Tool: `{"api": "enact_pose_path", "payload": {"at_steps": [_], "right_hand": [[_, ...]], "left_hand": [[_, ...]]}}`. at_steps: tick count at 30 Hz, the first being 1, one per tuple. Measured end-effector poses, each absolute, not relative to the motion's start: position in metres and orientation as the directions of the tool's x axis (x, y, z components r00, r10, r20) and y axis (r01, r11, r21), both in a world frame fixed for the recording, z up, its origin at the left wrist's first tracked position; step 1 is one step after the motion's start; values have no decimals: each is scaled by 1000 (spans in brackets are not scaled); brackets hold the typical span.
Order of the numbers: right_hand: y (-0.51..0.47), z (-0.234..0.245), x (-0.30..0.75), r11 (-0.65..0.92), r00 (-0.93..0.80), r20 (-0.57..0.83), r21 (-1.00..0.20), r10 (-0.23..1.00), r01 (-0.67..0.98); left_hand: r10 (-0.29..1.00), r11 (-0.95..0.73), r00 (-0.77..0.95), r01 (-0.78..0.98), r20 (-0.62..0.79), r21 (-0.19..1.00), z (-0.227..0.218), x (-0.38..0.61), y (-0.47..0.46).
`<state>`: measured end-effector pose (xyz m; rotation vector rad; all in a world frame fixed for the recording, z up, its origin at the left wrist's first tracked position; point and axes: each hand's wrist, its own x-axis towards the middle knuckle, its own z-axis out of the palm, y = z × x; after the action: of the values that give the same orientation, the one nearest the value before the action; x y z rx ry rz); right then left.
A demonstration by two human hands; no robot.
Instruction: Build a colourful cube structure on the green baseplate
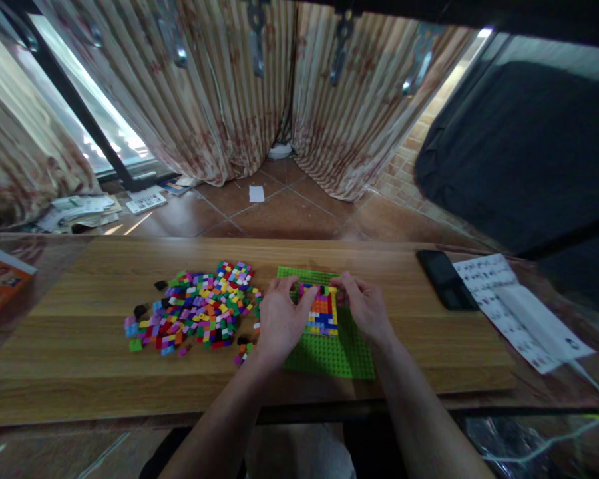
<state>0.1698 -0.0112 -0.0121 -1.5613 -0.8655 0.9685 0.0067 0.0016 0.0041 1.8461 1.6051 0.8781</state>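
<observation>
A green studded baseplate (329,359) lies on the table under both hands. On it sits a patch of colored toy bricks (323,309) in red, orange, blue, yellow and purple. My left hand (283,316) rests over the plate's left side, thumb and forefinger spread apart, the thumb at the bricks' upper left. At the patch's upper right corner, beside a yellow column, the fingertips of my right hand (363,305) are drawn together. Whatever they pinch is too small to make out. Left of the plate spreads a pile of loose toy bricks (199,309).
The wooden table (429,359) carries a black phone (446,279) and printed sheets (524,313) on the right. An orange and white box (0,283) is at the far left. Beyond the table are tiled floor, papers (82,209) and striped curtains (219,100).
</observation>
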Motion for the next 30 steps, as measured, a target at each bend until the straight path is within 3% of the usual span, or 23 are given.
{"api": "enact_pose_path", "payload": {"at_steps": [7,17,20,23,24,26,30], "right_hand": [[-14,-6,168,-310,446,-276,-951,851,3],[-4,-10,165,-206,447,-164,-978,879,45],[-7,-5,168,-122,484,4,-966,875,228],[-16,10,161,-5,498,418,-763,760,646],[-21,16,154,71,426,532,-681,732,729],[-31,25,135,234,241,618,-586,748,776],[-48,22,89,526,-221,532,-534,817,662]], "left_hand": [[994,-29,98,617,-40,786,10,-4,4],[985,-89,171,576,-13,813,7,-9,5],[982,-107,190,465,19,879,8,-25,12],[992,-127,51,406,117,905,11,-49,23],[989,-127,-21,381,146,916,13,-58,26],[978,-94,-149,304,144,948,16,-73,31],[958,-57,-271,131,91,990,20,-89,34]]}}
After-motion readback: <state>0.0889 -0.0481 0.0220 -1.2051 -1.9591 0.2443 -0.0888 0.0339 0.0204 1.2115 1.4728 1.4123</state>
